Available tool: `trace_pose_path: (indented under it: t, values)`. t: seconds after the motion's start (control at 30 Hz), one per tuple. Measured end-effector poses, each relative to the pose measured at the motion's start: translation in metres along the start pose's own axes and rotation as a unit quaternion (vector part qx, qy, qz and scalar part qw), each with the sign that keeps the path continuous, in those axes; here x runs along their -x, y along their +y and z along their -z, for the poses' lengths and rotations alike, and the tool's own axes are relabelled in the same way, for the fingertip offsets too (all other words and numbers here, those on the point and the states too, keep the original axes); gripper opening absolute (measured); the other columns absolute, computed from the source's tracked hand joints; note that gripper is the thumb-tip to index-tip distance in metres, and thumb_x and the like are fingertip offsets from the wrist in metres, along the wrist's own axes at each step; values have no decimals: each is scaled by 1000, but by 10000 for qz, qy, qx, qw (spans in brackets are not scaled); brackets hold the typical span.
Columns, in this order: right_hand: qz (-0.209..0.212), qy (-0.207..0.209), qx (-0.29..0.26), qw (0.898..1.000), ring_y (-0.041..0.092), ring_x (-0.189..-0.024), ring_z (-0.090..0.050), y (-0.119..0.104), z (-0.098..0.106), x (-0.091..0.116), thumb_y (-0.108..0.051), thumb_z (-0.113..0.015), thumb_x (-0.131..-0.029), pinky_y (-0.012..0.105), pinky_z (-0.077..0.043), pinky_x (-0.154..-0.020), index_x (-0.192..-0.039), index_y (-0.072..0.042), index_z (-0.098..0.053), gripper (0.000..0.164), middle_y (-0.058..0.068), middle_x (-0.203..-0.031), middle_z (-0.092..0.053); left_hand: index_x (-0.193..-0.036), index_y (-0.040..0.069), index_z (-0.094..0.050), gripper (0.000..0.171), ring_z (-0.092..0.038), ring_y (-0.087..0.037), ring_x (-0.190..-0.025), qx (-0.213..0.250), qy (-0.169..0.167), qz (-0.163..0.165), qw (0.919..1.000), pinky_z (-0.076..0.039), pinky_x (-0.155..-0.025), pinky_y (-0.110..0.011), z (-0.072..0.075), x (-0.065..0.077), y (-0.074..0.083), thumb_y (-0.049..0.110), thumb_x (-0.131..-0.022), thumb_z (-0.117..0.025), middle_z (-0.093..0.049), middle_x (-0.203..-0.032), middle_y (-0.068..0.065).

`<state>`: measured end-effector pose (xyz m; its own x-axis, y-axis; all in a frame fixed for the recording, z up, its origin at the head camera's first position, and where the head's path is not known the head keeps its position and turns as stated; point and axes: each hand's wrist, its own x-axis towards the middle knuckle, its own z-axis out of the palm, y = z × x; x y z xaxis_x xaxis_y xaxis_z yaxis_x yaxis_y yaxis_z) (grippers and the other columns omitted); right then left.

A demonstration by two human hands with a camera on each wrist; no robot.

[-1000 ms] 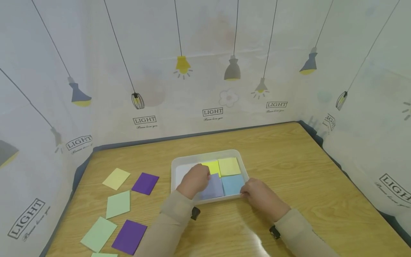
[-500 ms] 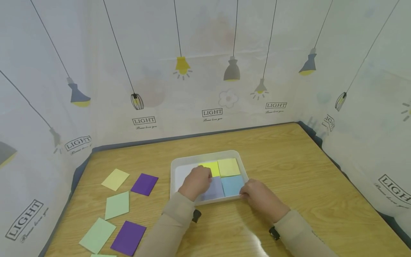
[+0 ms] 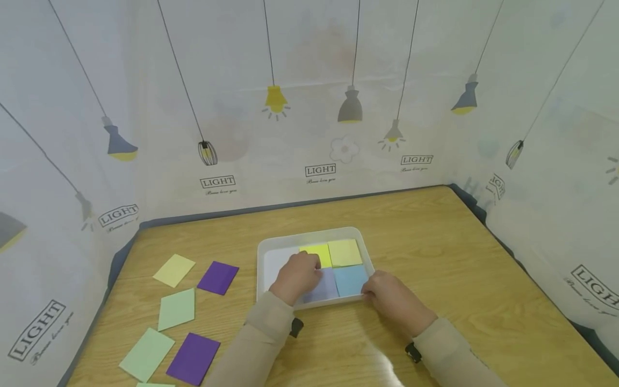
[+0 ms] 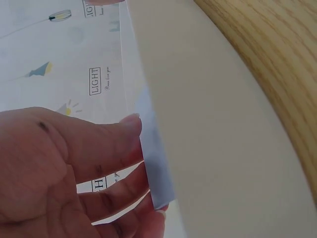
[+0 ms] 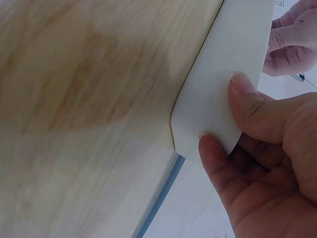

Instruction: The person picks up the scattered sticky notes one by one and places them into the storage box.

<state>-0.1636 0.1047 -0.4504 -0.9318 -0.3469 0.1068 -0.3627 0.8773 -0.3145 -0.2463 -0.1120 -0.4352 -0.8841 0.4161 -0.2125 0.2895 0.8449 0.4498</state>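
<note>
A white tray (image 3: pixel 272 240) lies on the wooden table with square sticky note pads in it. Bright yellow (image 3: pixel 316 254) and pale yellow (image 3: pixel 345 252) pads make the back row. In front are a lavender pad (image 3: pixel 323 287) and a light blue pad (image 3: pixel 350 280). My left hand (image 3: pixel 297 277) is inside the tray over the lavender pad's left side. In the left wrist view its thumb and fingers hold that pad (image 4: pixel 154 163) by the edges, partly behind the tray wall. My right hand (image 3: pixel 395 301) grips the tray's front right corner, thumb on the outer wall (image 5: pixel 218 64).
Left of the tray lie loose pads: one pale yellow (image 3: pixel 174 270), two purple ones (image 3: pixel 218 278) (image 3: pixel 193 358) and several pale green ones (image 3: pixel 177 309), one cut off by the frame's bottom edge. A lamp-printed cloth (image 3: pixel 290 145) stands behind and beside the table.
My left hand has shifted slightly towards me and to the right. The lavender pad sits a touch nearer the tray's front edge. My right hand keeps its place at the corner.
</note>
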Motion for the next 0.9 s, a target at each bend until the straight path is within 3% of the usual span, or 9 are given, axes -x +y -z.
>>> trace_pose_path:
  t: [0.9]
  values:
    - [-54,-72,-27,10000,12,-77,-63,0,-1,0,-5,-78,-83,27,-57,-72,-86,-6,-79,3,2,-81,-72,-120,11,-68,24,-64,-24,-111,-79,-124,159,9998,-54,-92,-45,-3,1,-4,23,-101,-61,-69,-123,-8]
